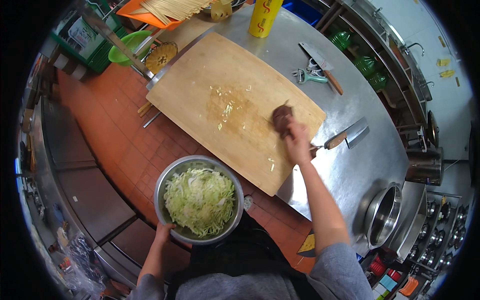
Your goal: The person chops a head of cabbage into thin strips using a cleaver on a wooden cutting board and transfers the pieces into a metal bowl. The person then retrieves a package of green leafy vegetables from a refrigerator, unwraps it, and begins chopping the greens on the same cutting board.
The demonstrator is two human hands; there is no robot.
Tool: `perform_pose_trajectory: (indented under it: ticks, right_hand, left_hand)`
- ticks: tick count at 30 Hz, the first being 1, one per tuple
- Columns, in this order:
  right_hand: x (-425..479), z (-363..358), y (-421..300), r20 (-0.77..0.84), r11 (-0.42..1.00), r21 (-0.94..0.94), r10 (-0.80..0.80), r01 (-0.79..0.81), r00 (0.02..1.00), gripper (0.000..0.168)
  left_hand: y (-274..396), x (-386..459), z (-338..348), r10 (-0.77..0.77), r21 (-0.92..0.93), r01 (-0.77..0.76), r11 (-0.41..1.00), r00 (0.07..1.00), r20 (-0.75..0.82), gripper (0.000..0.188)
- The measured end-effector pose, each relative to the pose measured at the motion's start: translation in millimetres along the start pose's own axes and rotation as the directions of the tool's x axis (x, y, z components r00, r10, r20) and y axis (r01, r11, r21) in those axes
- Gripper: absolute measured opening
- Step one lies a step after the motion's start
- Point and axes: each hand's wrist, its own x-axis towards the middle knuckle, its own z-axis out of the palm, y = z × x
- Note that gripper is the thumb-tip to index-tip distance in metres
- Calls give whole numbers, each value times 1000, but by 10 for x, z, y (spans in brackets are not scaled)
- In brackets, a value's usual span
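My left hand (pixel 164 233) grips the rim of a stainless steel bowl (pixel 240 210) full of shredded cabbage (pixel 199 200), held off the board in front of my body. Over the near right part of a large wooden cutting board (pixel 187 71), my right hand (pixel 297 139) holds a dark brown cloth or similar object (pixel 282 118); motion blur hides what exactly it is. Small cabbage scraps (pixel 228 108) lie scattered on the board. Just right of the board a cleaver (pixel 348 138) with a wooden handle rests on the steel table.
On the steel table (pixel 352 108) lie another knife (pixel 326 67), a green peeler (pixel 309 77) and scissors (pixel 313 65). A yellow cylinder (pixel 264 18) stands beyond the board, and a large steel basin (pixel 382 217) sits at the right. Low steel counters (pixel 82 187) line the left side.
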Motion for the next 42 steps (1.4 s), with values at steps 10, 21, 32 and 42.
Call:
perform_pose_trajectory:
  ticks: [10, 21, 32, 42]
  right_hand:
    - [-1212, 258, -1891, 349, 796, 570, -9, -205, 937, 26]
    - [-1027, -1107, 189, -27, 676, 463, 657, -573, 753, 19]
    - [-2145, -296, -1281, 213, 675, 337, 625, -656, 751, 21]
    - [-736, -587, -1502, 355, 427, 594, 621, -681, 699, 16]
  left_hand:
    - [255, 17, 750, -48, -52, 54, 997, 993, 106, 31]
    - [107, 242, 587, -76, 48, 68, 997, 979, 187, 47]
    - [107, 125, 828, -105, 33, 101, 994, 986, 126, 28]
    - [342, 298, 609, -58, 3, 58, 998, 992, 113, 16]
